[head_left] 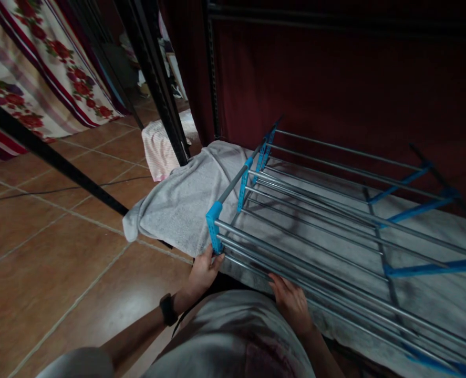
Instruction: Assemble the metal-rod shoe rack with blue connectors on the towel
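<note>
No text, label, brand, number or sign could be read anywhere in the view. The blue corner joints of the drying rack (335, 220) carried no legible marking, the floral curtain (39, 68) at far left showed only a pattern, and the wristband's (168, 310) face was dark.

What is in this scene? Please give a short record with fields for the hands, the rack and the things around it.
left hand: left hand grips the near corner of the rack, by a blue joint
right hand: right hand lies on the near metal bars
rack: metal bar rack with blue plastic joints, lying flat
under rack: grey towel, spread out
floor: brown tiles
behind: dark red curtain
far left: flowered cloth
wrist: dark watch on the left
</note>
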### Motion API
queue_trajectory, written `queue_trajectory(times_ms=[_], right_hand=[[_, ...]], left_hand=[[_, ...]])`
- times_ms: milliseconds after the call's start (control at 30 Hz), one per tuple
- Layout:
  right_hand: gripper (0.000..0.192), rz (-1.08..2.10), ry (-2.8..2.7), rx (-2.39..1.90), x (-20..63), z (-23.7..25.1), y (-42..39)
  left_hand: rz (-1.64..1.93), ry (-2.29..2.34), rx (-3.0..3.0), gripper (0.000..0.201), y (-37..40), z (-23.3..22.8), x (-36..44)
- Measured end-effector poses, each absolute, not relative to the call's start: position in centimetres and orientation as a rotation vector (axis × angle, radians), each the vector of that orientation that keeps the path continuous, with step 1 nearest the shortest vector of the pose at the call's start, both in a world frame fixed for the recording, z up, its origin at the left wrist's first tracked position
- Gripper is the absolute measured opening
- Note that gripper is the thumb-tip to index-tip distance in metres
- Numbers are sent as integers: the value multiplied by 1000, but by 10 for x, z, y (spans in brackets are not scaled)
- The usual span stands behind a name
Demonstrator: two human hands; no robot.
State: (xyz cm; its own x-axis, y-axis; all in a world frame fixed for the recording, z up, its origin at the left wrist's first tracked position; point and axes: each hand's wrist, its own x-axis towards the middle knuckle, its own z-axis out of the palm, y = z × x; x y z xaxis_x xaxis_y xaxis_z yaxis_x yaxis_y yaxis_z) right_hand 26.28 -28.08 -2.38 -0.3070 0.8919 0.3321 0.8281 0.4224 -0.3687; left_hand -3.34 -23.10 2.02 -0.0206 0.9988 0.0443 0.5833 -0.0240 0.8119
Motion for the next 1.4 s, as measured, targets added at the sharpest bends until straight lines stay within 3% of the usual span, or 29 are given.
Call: queue_trajectory(times_ms=[567, 700, 900, 1000, 1200, 1400], right_hand=[[31, 5, -2349, -1507, 260, -25, -284], [36, 144, -2389, -1411, 262, -12, -281], [38, 612, -2253, -1156, 268, 15, -288], [41, 577, -2251, -1117, 262, 31, -295], [47, 272, -2467, -1473, 206, 66, -269], [37, 432, -2600, -1600, 156, 72, -226]], left_hand=[[936, 1730, 1594, 24, -230, 4, -33], [1014, 1648, 1545, 27, -229, -1, -32], [1146, 1587, 1522, 32, -228, -6, -33], [1203, 1559, 1485, 35, -223, -2, -31], [1219, 1669, 1470, 33, -216, 2, -24], [1259, 1709, 1492, 30, -215, -4, -19]])
